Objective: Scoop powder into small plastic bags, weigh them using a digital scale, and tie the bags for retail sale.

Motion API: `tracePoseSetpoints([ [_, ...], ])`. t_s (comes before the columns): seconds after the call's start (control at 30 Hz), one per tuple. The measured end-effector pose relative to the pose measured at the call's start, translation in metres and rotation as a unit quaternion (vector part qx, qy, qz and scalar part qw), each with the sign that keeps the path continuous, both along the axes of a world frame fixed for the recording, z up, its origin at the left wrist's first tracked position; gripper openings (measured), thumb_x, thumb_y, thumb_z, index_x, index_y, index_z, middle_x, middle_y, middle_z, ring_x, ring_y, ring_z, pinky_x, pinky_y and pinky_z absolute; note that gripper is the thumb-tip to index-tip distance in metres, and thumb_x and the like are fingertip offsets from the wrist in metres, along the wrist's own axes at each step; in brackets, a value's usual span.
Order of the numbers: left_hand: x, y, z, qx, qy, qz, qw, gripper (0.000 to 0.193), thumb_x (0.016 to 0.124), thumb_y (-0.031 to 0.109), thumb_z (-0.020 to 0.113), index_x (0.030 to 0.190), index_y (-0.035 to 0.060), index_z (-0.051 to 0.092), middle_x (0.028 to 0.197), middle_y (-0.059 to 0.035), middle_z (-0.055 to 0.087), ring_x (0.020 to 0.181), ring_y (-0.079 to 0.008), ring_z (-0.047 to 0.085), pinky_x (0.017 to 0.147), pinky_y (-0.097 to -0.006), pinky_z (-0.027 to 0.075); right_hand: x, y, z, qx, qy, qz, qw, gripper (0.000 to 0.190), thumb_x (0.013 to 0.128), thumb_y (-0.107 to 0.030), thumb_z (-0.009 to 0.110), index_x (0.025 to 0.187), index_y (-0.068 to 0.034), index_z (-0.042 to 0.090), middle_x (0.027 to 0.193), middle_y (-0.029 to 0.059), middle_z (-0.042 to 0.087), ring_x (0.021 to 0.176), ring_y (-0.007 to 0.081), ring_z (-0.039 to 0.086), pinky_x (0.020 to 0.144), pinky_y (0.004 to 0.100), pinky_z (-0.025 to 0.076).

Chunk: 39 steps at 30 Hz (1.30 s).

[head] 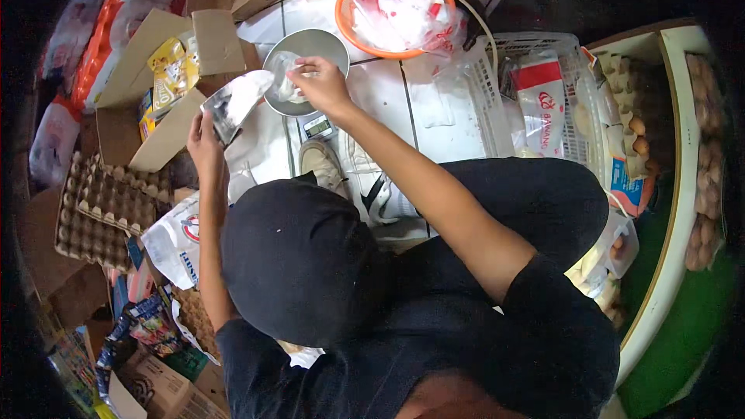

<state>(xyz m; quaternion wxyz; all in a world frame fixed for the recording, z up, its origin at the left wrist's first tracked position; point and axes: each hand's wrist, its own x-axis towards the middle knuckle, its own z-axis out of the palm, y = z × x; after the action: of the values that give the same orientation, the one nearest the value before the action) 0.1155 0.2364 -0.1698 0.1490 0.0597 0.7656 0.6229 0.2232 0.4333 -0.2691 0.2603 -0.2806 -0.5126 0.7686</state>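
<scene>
My left hand [206, 142] grips the lower end of a shiny metal piece [238, 99], apparently a scoop, whose rounded end reaches the left rim of a metal bowl [329, 43]. Over the bowl, my right hand [320, 84] pinches a thin clear plastic bag [283, 73] between its fingers. The bag hangs inside the bowl; whether it holds anything cannot be told. A digital scale [318, 127] shows its display just below the bowl, which seems to rest on it.
An orange basket [343, 23] full of plastic bags stands beyond the bowl. An open cardboard box [131, 73] with yellow packets and some egg trays [96, 215] lie at left. A white plastic crate [495, 99] stands at right. My shoes [323, 166] are close to the scale on the tiles.
</scene>
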Motion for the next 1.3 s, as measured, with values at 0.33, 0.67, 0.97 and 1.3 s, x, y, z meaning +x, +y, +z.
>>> tracePoseSetpoints([
  [0.33, -0.027, 0.074, -0.018, -0.134, 0.207, -0.191, 0.950, 0.042, 0.098, 0.029, 0.064, 0.124, -0.0041, 0.066, 0.097, -0.0147, 0.074, 0.081, -0.0151, 0.066, 0.070, -0.0252, 0.053, -0.006, 0.000, -0.003, 0.001, -0.002, -0.018, 1.000, 0.029, 0.087, -0.002, 0.067, 0.116, 0.002, 0.065, 0.101, 0.0101, 0.066, 0.067, 0.0142, 0.064, 0.062, 0.0253, 0.056],
  [0.67, -0.010, 0.113, 0.033, -0.422, 0.347, -0.213, 0.810, 0.043, 0.091, 0.040, 0.069, 0.110, 0.0019, 0.075, 0.068, -0.0175, 0.069, 0.054, -0.0256, 0.062, 0.055, -0.0358, 0.051, -0.004, 0.002, 0.012, -0.101, 0.049, -0.031, 0.993, 0.030, 0.088, 0.001, 0.064, 0.118, 0.003, 0.064, 0.096, 0.0092, 0.064, 0.070, 0.0148, 0.064, 0.063, 0.0253, 0.058],
  [0.97, -0.005, 0.117, 0.058, -0.419, 0.458, -0.222, 0.751, 0.043, 0.091, 0.044, 0.067, 0.108, 0.0054, 0.076, 0.067, -0.0176, 0.068, 0.055, -0.0322, 0.061, 0.055, -0.0392, 0.050, -0.001, 0.004, 0.024, -0.118, 0.027, -0.019, 0.992, 0.031, 0.088, 0.000, 0.065, 0.119, 0.002, 0.062, 0.101, 0.0111, 0.063, 0.074, 0.0154, 0.065, 0.065, 0.0251, 0.058],
  [1.3, -0.007, 0.105, 0.070, -0.420, 0.457, -0.180, 0.763, 0.044, 0.091, 0.045, 0.068, 0.106, 0.0046, 0.076, 0.071, -0.0178, 0.069, 0.055, -0.0325, 0.061, 0.055, -0.0391, 0.049, -0.002, 0.001, 0.018, -0.081, 0.021, 0.009, 0.996, 0.030, 0.093, -0.012, 0.065, 0.120, 0.001, 0.059, 0.100, 0.0113, 0.063, 0.072, 0.0161, 0.064, 0.063, 0.0260, 0.055],
])
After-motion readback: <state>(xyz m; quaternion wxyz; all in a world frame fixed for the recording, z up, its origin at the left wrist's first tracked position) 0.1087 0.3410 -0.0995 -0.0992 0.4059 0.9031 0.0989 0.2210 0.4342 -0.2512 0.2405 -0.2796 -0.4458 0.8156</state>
